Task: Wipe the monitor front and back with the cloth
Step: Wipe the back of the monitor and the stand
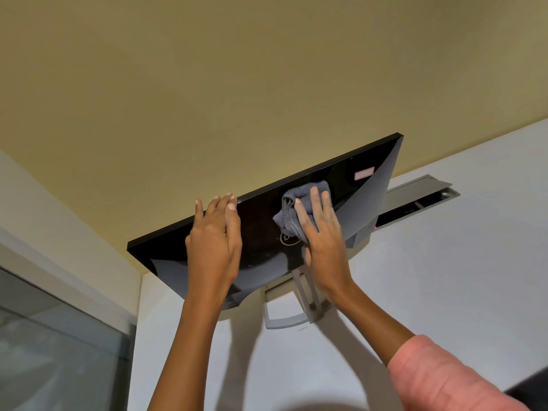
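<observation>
- Pressing cloth (296,210) flat under straight right hand (321,241) fingers on monitor (261,229) back, near the logo.
- Left hand (215,241) fingers loosely extended at the top edge.
- Risk: hard push tips monitor on its stand (307,295).

Two bare forearms reach into the head view from the bottom edge, each ending in a hand without rings, watch, bracelet or glove. Back from the left hand (214,244) the forearm is uncovered all the way to the frame edge, with no cuff or fabric along it. Back from the right hand (321,241) the wrist and most of the forearm are likewise bare, and further back toward the elbow a loose salmon-pink sleeve (439,378) begins, its plain cloth creased in soft folds; the fingernails on both hands are short and unpainted.
</observation>
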### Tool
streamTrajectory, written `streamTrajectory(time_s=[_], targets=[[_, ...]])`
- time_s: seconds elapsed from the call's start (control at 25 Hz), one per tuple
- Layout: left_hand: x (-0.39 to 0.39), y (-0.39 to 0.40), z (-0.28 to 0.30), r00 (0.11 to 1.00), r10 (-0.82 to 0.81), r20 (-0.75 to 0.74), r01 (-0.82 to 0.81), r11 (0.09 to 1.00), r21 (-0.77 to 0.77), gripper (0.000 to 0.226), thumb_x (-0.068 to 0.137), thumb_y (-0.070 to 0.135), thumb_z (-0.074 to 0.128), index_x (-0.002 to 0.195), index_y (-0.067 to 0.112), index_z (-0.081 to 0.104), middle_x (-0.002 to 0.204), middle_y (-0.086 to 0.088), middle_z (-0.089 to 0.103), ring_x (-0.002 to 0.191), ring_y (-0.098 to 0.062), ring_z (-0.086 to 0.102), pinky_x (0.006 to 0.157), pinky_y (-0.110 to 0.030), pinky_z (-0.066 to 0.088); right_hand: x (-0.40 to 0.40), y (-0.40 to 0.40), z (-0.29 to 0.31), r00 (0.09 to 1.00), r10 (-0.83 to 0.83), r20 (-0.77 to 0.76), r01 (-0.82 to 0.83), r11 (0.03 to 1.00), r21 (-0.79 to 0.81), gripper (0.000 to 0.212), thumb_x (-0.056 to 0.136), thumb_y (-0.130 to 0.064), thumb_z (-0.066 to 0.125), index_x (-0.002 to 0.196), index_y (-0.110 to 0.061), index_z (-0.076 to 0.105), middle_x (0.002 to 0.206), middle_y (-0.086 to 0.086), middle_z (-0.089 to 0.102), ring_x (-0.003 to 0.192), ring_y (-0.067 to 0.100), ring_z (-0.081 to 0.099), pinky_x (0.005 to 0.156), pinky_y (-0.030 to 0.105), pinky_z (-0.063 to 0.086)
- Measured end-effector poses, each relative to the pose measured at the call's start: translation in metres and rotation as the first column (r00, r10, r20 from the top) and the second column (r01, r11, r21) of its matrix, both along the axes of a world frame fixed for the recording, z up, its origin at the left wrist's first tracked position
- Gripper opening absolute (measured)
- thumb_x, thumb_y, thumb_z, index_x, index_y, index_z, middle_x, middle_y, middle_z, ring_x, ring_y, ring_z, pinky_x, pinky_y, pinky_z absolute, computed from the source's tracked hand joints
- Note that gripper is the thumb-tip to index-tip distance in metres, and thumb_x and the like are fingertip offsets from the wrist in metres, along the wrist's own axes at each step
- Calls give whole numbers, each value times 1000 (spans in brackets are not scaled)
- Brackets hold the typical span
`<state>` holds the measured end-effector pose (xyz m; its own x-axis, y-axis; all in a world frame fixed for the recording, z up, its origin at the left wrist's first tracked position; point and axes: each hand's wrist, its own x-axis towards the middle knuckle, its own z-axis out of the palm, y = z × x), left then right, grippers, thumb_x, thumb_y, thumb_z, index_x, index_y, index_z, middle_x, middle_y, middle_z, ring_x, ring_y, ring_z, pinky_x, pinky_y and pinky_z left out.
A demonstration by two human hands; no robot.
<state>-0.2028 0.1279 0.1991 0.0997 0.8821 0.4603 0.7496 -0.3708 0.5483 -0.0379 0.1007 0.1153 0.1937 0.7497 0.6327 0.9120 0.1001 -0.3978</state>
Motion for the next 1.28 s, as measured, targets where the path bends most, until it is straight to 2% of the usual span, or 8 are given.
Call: streamTrajectory(time_s=[0.28,0.44,0.6,0.68,0.84,0.96,1.16,1.28], targets=[[24,0,4,998,-44,33,44,999,0,46,101,36,28,130,16,57,137,-1,54,141,-22,28,112,-36,26,-15,2,15,981,94,168,-112,989,100,86,62,26,61,139,-12,48,148,17,37,138,40,30,110,56,31],[28,-1,6,996,-23,83,23,1000,2,53,94,40,25,125,17,61,131,0,60,138,-20,34,112,-41,30,19,14,35,1000,5,-14,-4,996,94,94,65,29,51,146,-16,35,156,11,22,146,33,13,115,53,25],[35,1,5,997,-63,53,62,998,26,40,101,31,33,127,15,60,132,-2,58,138,-23,34,112,-37,28,35,9,10,986,-38,-163,42,999,20,94,70,29,48,148,-16,19,158,11,4,147,32,0,111,53,30],[42,3,4,996,-89,23,88,996,23,38,102,26,33,129,15,58,135,-1,56,139,-23,33,111,-35,28,25,0,-4,985,-34,-171,26,999,-48,93,73,28,49,148,-18,17,158,10,1,147,32,-3,111,53,31],[54,8,3,990,-137,-27,138,990,36,41,102,28,30,130,14,57,135,-2,55,137,-23,36,111,-28,23,4,-2,1,997,73,25,-74,996,49,87,63,27,57,141,-10,44,151,19,30,140,42,21,111,58,28],[55,9,4,990,-141,-21,142,989,33,45,100,34,29,130,14,57,135,-2,55,138,-22,35,111,-27,23,11,10,28,997,40,68,-48,992,118,86,63,29,56,139,-11,48,149,17,36,139,41,28,110,58,31],[57,9,4,991,-132,1,132,991,21,52,95,38,25,129,17,58,135,2,55,137,-20,36,109,-30,26,57,21,33,989,-67,-133,71,997,31,95,71,28,47,150,-17,20,159,7,6,147,30,-1,118,51,16],[60,9,6,986,-169,-14,169,985,42,50,96,36,26,128,15,59,133,-1,57,135,-20,39,110,-27,25,59,18,16,942,-99,-319,92,995,-39,93,77,26,46,149,-15,4,156,5,-15,147,28,-12,116,46,24]])
